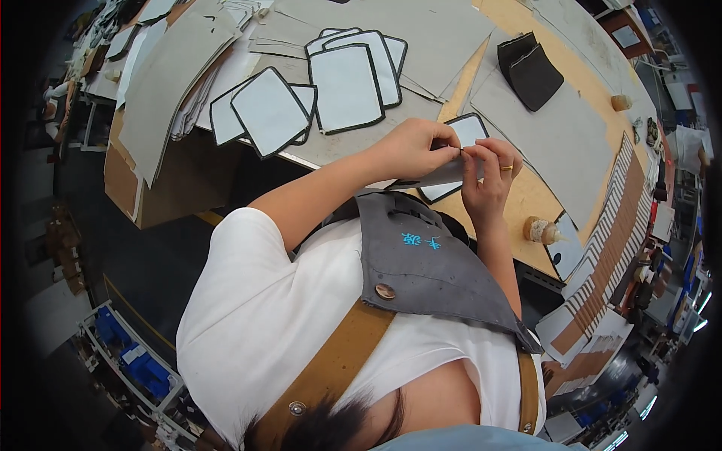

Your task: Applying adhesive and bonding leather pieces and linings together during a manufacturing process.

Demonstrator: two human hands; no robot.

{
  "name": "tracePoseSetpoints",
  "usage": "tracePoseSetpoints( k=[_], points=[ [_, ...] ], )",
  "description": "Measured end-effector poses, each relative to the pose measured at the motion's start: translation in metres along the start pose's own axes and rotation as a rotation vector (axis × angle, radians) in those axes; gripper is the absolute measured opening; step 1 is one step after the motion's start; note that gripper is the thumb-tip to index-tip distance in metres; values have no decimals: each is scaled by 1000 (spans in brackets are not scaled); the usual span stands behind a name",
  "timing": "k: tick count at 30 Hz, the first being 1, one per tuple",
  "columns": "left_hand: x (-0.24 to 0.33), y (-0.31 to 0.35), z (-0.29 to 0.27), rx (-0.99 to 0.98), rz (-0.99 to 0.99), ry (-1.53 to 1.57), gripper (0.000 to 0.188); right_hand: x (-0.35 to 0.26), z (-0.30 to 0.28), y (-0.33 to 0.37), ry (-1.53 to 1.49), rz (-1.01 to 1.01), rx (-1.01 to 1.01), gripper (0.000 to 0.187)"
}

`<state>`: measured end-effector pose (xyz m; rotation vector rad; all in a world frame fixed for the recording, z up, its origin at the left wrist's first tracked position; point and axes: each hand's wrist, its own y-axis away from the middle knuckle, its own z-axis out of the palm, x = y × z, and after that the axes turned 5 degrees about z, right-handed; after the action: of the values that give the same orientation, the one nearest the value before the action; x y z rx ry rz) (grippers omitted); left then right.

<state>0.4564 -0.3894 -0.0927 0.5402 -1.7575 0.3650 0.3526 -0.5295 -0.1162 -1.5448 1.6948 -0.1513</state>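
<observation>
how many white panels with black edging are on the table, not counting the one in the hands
About 6 show. Three overlap at the left, with parts of two under the top one. Three more are fanned at the centre, behind the front one. Others may be hidden under them. The left hand and right hand hold another.

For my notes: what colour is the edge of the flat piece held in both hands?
Black edge around a white face on the flat piece; head view.
</observation>
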Motion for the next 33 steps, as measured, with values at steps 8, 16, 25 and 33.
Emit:
tracePoseSetpoints(
  k=[8,16,25,33],
  points=[
    [-6,-6,2,9,-126,203,17,5,0,10,73,-78,79,16],
    [4,-7,-13,54,-183,78,23,17,-13,26,-354,293,-20,9],
    [3,-4,2,-81,-159,-48,26,10,-2,8,-478,441,19,20],
    [6,-2,8,-97,-53,-120,26,17,-2,10,-645,471,6,12]
  ],
)
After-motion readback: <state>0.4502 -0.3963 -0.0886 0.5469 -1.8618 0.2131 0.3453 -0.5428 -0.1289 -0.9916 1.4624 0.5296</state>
